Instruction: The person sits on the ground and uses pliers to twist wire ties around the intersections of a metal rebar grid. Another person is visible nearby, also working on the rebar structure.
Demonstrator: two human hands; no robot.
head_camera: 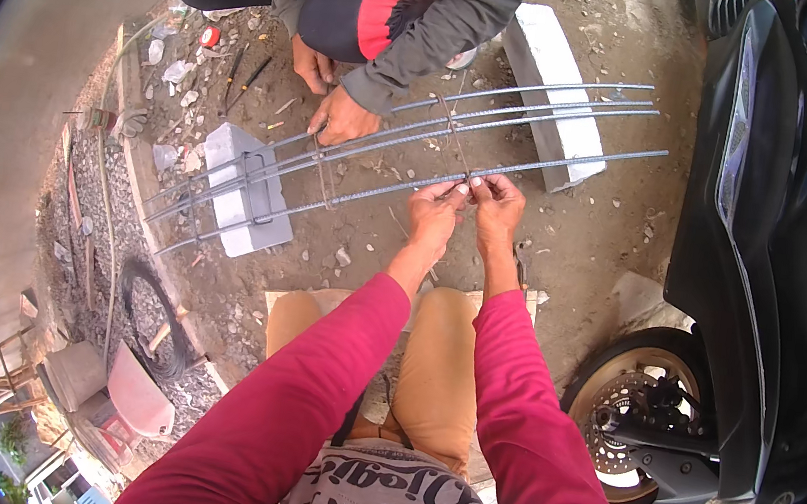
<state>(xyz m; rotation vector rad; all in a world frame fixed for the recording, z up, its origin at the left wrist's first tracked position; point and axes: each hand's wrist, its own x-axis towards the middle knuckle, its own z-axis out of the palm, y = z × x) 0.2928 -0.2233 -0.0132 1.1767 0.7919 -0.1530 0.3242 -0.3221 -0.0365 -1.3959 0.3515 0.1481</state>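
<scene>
Several long ribbed steel bars [381, 190] form a rebar cage, propped on two pale blocks [559, 59] [254, 237]. Thin bent stirrups [451, 131] cross the bars. At the bar nearest me, my left hand [432, 218] and my right hand [498, 207] pinch with thumbs and fingers where a stirrup meets it. Whether a tie wire is between my fingertips is too small to tell. Opposite, a co-worker's hand [348, 118] holds the far bars by another stirrup [323, 170]; the co-worker's other hand [311, 65] is close by.
Long-handled pincers [231, 83] and a red tape measure [210, 37] lie on the dirt. Beside my right wrist is a partly hidden tool [520, 268]. A black motor scooter [722, 238] stands right. Coiled wire [139, 310] and gravel [109, 216] are left.
</scene>
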